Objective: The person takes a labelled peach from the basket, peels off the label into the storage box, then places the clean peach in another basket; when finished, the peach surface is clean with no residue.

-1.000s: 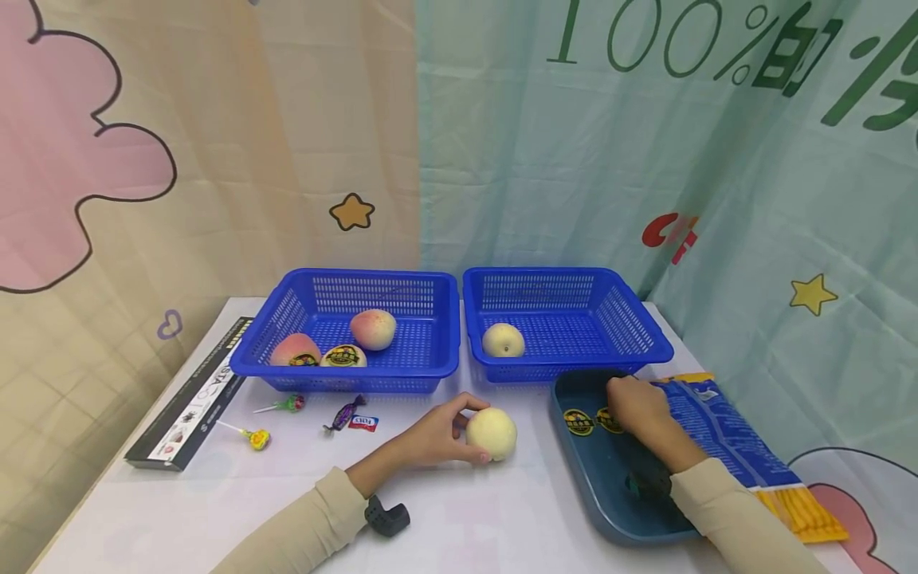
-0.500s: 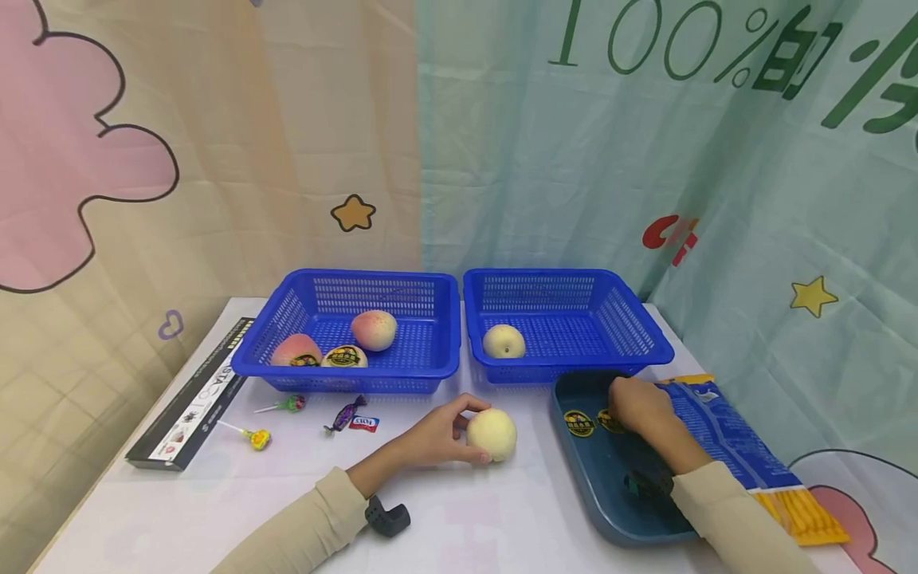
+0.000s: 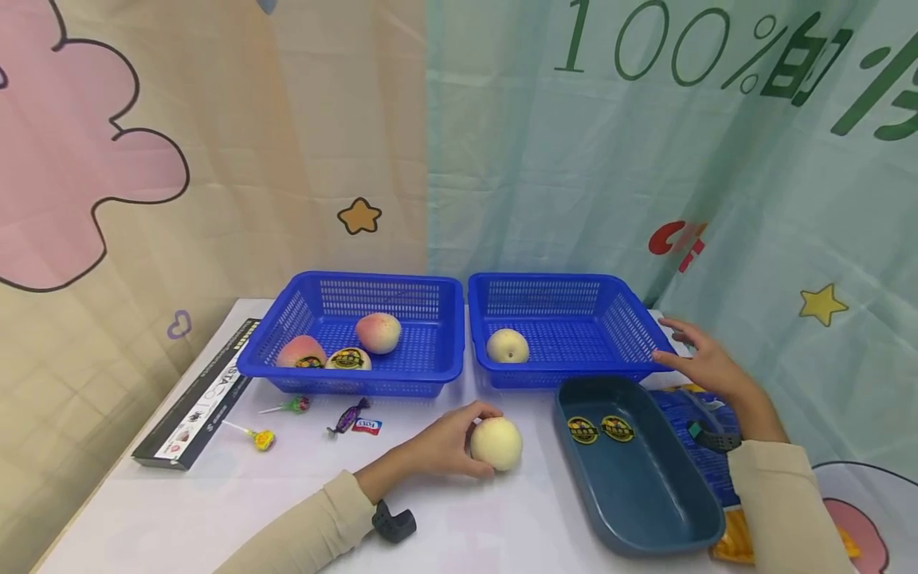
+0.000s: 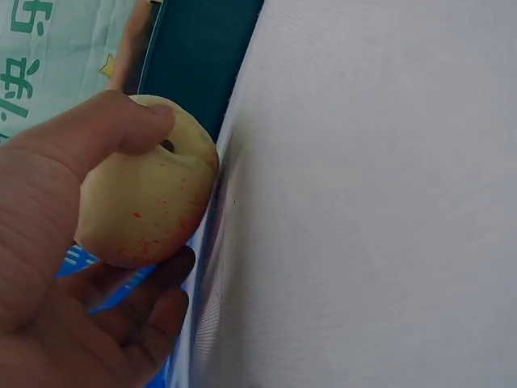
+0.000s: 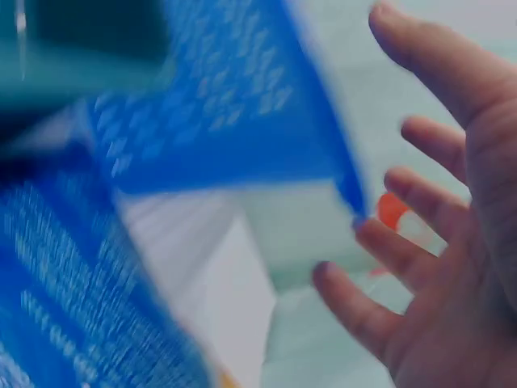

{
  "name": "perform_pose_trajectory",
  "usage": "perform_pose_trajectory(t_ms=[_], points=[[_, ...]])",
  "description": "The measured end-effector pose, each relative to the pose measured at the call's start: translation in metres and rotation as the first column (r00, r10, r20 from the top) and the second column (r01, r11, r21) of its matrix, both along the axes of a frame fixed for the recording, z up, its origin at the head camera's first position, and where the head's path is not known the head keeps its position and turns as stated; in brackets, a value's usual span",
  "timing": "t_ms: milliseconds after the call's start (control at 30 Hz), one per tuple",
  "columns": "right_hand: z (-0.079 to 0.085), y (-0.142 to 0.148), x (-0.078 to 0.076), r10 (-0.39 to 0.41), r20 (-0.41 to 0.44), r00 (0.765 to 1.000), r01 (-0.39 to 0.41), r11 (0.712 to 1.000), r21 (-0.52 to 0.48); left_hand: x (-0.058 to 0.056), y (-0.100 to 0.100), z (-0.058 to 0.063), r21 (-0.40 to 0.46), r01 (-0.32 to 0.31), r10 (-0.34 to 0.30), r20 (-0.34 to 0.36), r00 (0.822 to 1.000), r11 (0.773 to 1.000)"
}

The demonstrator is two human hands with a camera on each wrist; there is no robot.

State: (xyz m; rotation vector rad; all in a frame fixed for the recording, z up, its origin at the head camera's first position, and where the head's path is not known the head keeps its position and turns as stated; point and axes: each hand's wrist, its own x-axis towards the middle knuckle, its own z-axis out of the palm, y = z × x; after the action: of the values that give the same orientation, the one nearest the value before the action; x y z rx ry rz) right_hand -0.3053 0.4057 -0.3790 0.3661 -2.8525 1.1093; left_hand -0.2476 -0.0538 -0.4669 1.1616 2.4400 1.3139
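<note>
Peach (image 3: 496, 444), at mid-table (image 3: 459, 526), gripped between thumb and fingers of the left hand (image 3: 448, 442). Right hand (image 3: 706, 367): fingers spread apart, near the right basket's front right corner. Slate-blue tray (image 3: 638, 494), toward the table's right edge, between peach and blue snack bag (image 3: 692, 422), the latter partly covered by the right sleeve (image 3: 782, 494). Table's back edge: right basket (image 3: 574, 370), one pale fruit (image 3: 508, 347); left basket (image 3: 409, 376), three fruits. Left edge: black-and-white box (image 3: 197, 399).

"What lies far?"
"The left basket (image 3: 416, 381), three peaches (image 3: 378, 332) inside; beside it, the right basket (image 3: 566, 372) with a single peach (image 3: 508, 346)."
"And near?"
"My held peach (image 3: 498, 444), left of the tray (image 3: 638, 478); the bag (image 3: 672, 408) farther right."
</note>
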Motion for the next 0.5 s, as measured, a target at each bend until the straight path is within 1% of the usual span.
perform_pose_trajectory(t_ms=[67, 100, 133, 167, 200, 267, 333, 400, 467, 500], points=[[-0.01, 0.008, -0.004, 0.028, 0.067, 0.997, -0.027, 0.999, -0.023, 0.002, 0.001, 0.007, 0.026, 0.013, -0.013, 0.006, 1.0, 1.0], [-0.014, 0.011, -0.005, 0.038, 0.083, 0.996, -0.036, 0.999, -0.028, 0.002, 0.002, 0.013, 0.045, 0.02, -0.02, 0.005, 1.0, 0.999], [-0.018, 0.013, -0.006, 0.049, 0.087, 0.995, -0.046, 0.998, -0.036, 0.002, 0.002, 0.022, 0.06, 0.026, -0.026, -0.002, 1.0, 0.998], [-0.02, 0.015, -0.006, 0.057, 0.081, 0.995, -0.054, 0.998, -0.04, 0.001, 0.003, 0.034, 0.082, 0.031, -0.031, -0.009, 0.999, 0.996], [-0.021, 0.016, -0.006, 0.056, 0.072, 0.996, -0.053, 0.998, -0.041, -0.002, 0.003, 0.048, 0.099, 0.034, -0.032, -0.026, 0.999, 0.994], [-0.02, 0.018, -0.006, 0.053, 0.06, 0.997, -0.05, 0.997, -0.055, -0.014, 0.003, 0.08, 0.13, 0.035, -0.026, -0.07, 0.997, 0.991], [-0.019, 0.019, -0.008, 0.046, 0.059, 0.997, -0.042, 0.997, -0.07, -0.033, 0.002, 0.112, 0.139, 0.023, -0.008, -0.114, 0.993, 0.99], [-0.02, 0.02, -0.01, 0.042, 0.065, 0.997, -0.036, 0.995, -0.09, -0.058, 0.0, 0.138, 0.122, 0.005, 0.011, -0.129, 0.992, 0.993], [-0.023, 0.02, -0.012, 0.034, 0.076, 0.997, -0.025, 0.993, -0.116, -0.088, -0.001, 0.155, 0.092, 0.001, 0.007, -0.096, 0.995, 0.996], [-0.025, 0.02, -0.013, 0.031, 0.083, 0.996, -0.02, 0.992, -0.128, -0.103, -0.001, 0.159, 0.077, 0.002, 0.003, -0.073, 0.997, 0.997]])
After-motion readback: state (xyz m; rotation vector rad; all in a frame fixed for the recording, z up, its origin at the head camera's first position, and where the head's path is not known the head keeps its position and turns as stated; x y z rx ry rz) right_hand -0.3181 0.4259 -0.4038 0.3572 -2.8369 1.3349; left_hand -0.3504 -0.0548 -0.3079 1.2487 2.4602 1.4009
